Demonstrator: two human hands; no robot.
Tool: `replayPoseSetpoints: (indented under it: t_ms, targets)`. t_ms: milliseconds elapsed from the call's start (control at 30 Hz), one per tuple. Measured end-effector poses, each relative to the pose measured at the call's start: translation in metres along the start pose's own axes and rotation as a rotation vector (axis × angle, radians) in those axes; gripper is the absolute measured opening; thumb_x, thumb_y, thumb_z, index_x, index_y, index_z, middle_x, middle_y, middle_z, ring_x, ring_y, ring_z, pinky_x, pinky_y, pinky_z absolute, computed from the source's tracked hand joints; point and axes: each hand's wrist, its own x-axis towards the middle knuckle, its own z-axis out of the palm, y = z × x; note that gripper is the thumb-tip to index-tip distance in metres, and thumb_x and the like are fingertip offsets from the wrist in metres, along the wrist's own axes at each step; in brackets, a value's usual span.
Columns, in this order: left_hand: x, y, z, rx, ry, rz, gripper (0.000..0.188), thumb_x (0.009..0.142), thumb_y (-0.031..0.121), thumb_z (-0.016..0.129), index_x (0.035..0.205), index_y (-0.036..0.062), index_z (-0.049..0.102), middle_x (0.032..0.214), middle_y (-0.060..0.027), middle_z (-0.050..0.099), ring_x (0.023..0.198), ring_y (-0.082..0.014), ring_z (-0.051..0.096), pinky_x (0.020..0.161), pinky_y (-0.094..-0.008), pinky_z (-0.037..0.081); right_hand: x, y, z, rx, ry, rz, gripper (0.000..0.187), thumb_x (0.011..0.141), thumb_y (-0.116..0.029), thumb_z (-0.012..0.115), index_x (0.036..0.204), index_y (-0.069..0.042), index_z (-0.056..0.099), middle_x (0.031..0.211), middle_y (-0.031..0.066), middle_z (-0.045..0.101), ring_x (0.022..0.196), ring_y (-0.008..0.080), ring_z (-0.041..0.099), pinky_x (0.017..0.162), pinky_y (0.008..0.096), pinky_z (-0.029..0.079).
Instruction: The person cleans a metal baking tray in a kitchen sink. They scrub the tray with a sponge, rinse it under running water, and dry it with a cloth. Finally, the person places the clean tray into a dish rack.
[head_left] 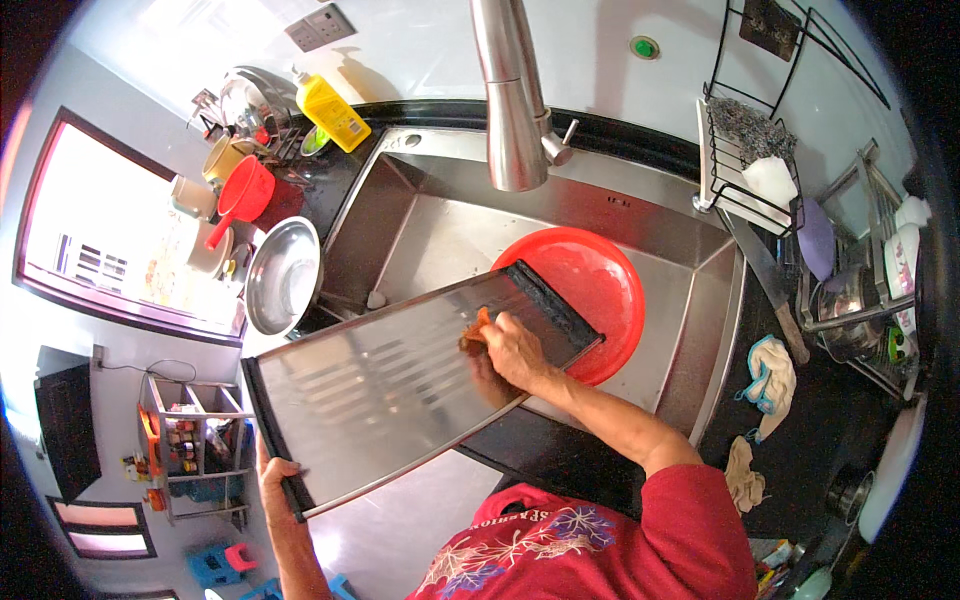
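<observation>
A flat rectangular grey panel (370,400) with black end strips slants across the front of the sink. Its far right end rests over the red plastic basin (625,300). My left hand (275,480) grips the near left end, thumb over the black strip and the other fingers mostly hidden behind. On the panel's upper face, toward the right end, my right hand (515,352) presses a small orange-brown scrubbing cloth (477,328). Whether it is a cloth or a sponge is hard to tell. Pale streaks or reflections run across the panel's middle.
The basin stands in a steel sink (420,240) under a tall faucet (515,150). On the left are a metal bowl (283,277), a red dipper (247,188) and a yellow bottle (333,112). A knife (765,275), cloths (770,385) and a dish rack (860,310) line the right.
</observation>
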Motion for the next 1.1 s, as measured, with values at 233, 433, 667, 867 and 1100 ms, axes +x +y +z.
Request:
replayPoseSetpoints:
  t_ms: [233, 433, 667, 867, 1100]
  targets:
    - [-0.013, -0.045, -0.020, -0.106, -0.010, -0.093, 0.072, 0.052, -0.002, 0.041, 0.124, 0.0030, 0.040, 0.102, -0.0098, 0.054, 0.087, -0.0202, 0.055, 0.075, -0.0252, 0.047, 0.048, 0.091, 0.011, -0.455, 0.123, 0.168, 0.038, 0.087, -0.031, 0.049, 0.077, 0.005, 0.058, 0.085, 0.0175, 0.051, 0.082, 0.0327, 0.054, 0.063, 0.0415, 0.049]
    - [-0.011, -0.054, -0.012, -0.116, 0.013, -0.162, 0.070, 0.052, -0.002, 0.041, 0.122, 0.0021, 0.041, 0.096, -0.0094, 0.054, 0.083, -0.0196, 0.055, 0.069, -0.0248, 0.047, 0.065, 0.034, 0.019, -0.278, -0.149, 0.307, 0.019, 0.076, -0.007, 0.050, 0.086, 0.007, 0.059, 0.103, 0.0237, 0.045, 0.092, 0.0396, 0.048, 0.080, 0.0449, 0.044]
    - [0.000, -0.065, -0.021, -0.139, -0.006, -0.176, 0.070, 0.052, -0.002, 0.040, 0.122, 0.0021, 0.042, 0.097, -0.0093, 0.054, 0.082, -0.0181, 0.054, 0.070, -0.0242, 0.046, 0.021, -0.072, 0.006, -0.105, -0.313, -0.189, 0.031, 0.072, -0.004, 0.048, 0.099, 0.011, 0.045, 0.098, 0.0237, 0.041, 0.089, 0.0387, 0.045, 0.074, 0.0435, 0.046]
    - [0.001, -0.071, -0.023, -0.162, -0.029, -0.170, 0.072, 0.051, -0.002, 0.040, 0.123, 0.0034, 0.041, 0.095, -0.0080, 0.053, 0.080, -0.0179, 0.054, 0.067, -0.0239, 0.046, 0.026, -0.001, -0.026, -0.282, -0.173, -0.064, 0.027, 0.075, -0.009, 0.050, 0.096, 0.009, 0.051, 0.095, 0.0192, 0.045, 0.087, 0.0355, 0.047, 0.072, 0.0410, 0.049]
    - [0.003, -0.083, -0.022, -0.219, -0.006, -0.134, 0.072, 0.051, -0.002, 0.041, 0.123, 0.0020, 0.040, 0.093, -0.0071, 0.053, 0.077, -0.0173, 0.053, 0.063, -0.0235, 0.045, 0.007, 0.046, -0.077, -0.644, -0.588, 0.347, 0.029, 0.079, -0.008, 0.051, 0.106, 0.005, 0.054, 0.112, 0.0219, 0.045, 0.103, 0.0367, 0.049, 0.075, 0.0435, 0.050]
